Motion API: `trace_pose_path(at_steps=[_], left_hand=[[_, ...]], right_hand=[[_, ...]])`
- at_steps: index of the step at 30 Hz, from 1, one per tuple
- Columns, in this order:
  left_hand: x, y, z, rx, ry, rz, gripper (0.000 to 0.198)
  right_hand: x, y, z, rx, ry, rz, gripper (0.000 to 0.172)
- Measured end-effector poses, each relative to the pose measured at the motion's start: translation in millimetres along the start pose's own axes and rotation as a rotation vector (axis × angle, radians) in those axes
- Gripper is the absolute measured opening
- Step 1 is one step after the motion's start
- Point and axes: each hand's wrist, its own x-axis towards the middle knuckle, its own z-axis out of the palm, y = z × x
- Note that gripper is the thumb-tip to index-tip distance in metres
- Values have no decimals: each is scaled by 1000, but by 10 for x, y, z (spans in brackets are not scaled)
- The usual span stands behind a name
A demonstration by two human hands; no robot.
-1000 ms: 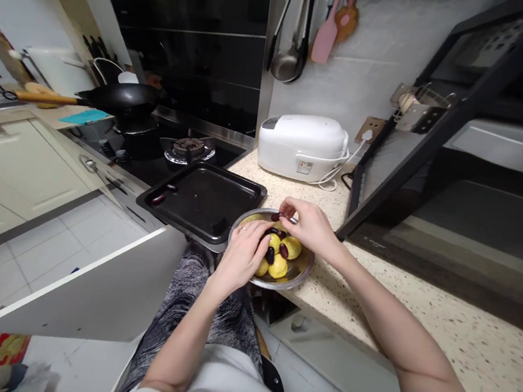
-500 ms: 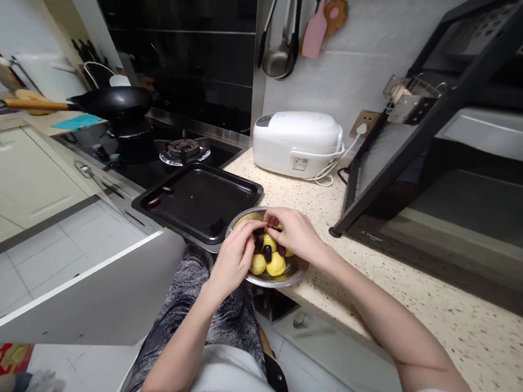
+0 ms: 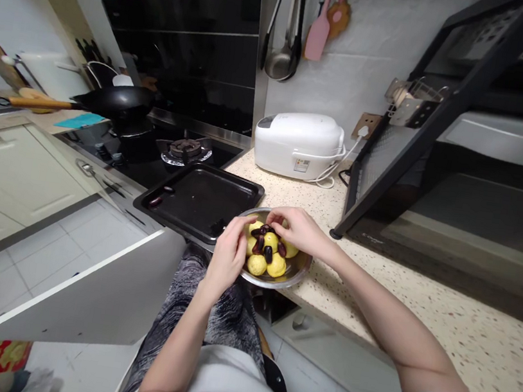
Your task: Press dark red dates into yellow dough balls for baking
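A metal bowl [image 3: 297,279] at the counter's front edge holds several round yellow pieces [image 3: 276,265]. Dark, glossy, elongated fruits [image 3: 268,253] lie on top and between them. My left hand [image 3: 231,244] is at the bowl's left side, fingers loosely bent and parted, with nothing visible in them. Over the far side of the bowl, my right hand [image 3: 294,228] has its thumb and forefinger closed down on one of the dark fruits. The fingertips partly cover that fruit.
Left of the bowl lies a black baking tray [image 3: 197,203] with a few dark fruits [image 3: 155,202] at its left end. Behind stands a white rice cooker [image 3: 300,146]. A wok [image 3: 119,101] sits on the stove, and a black-framed rack [image 3: 384,135] rises at right.
My left hand has drawn back to the left, away from my right hand, uncovering more dark fruits and yellow pieces. My right hand stays over the bowl's far side.
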Motion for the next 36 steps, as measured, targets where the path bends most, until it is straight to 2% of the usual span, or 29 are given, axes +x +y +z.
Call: trace_pose_path(at_steps=[4, 7, 11, 14, 18, 23, 30, 36], left_hand=[[11, -150, -131, 113, 136, -16, 38], [19, -377, -313, 287, 210, -55, 43], [66, -742, -702, 549, 256, -172, 47], [165, -951, -1028, 772, 271, -326, 42], [352, -1126, -1343, 1016, 180, -554, 40], [510, -1255, -1500, 1087, 81, -620, 39], [599, -1310, -1578, 1142, -60, -603, 50], [694, -1399, -1602, 1121, -181, -483, 60]], right_hand=[[-3, 27, -16, -9, 24, -14, 21], [-6, 69, -14, -55, 66, -29, 18], [-6, 91, 2, -107, 87, -32, 18], [-15, 61, 5, -119, 97, -28, 18], [-18, 37, -4, -129, 93, -15, 16], [-11, 59, -12, -117, 81, -27, 16], [-26, 17, -26, -131, 91, -29, 14], [-32, 4, -35, -120, 86, -48, 15]])
